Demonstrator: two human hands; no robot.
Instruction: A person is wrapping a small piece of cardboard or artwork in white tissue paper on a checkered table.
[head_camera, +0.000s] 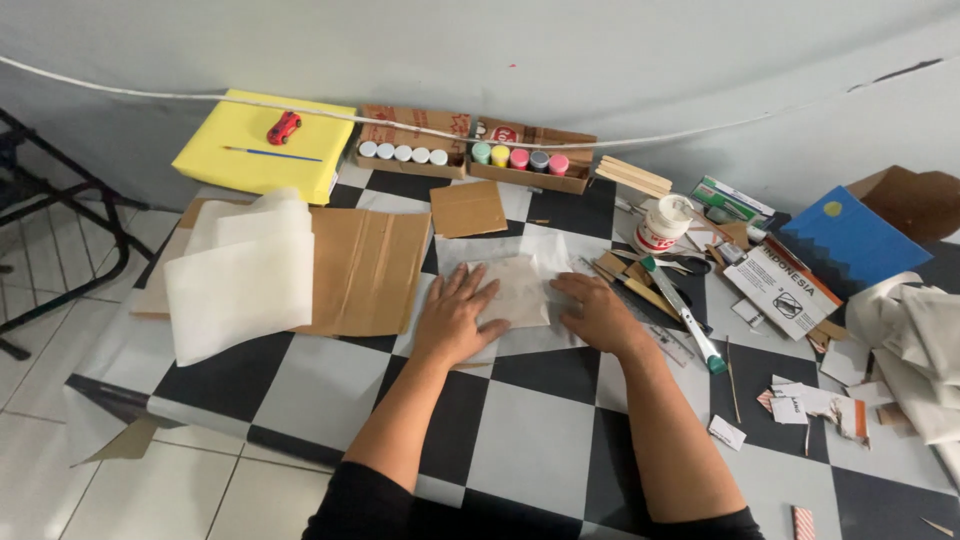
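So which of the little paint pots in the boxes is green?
The green pot is the leftmost of the coloured row in the right cardboard box; beside it come yellow, pink, grey and pink, and the left box's pots are all white.

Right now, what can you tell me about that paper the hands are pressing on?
The sheet looks like thin, whitish, slightly crinkled paper, roughly square, lying flat on a bigger see-through white sheet on the checkered table. The left hand lies spread on its left edge; the right hand presses beside its right edge.
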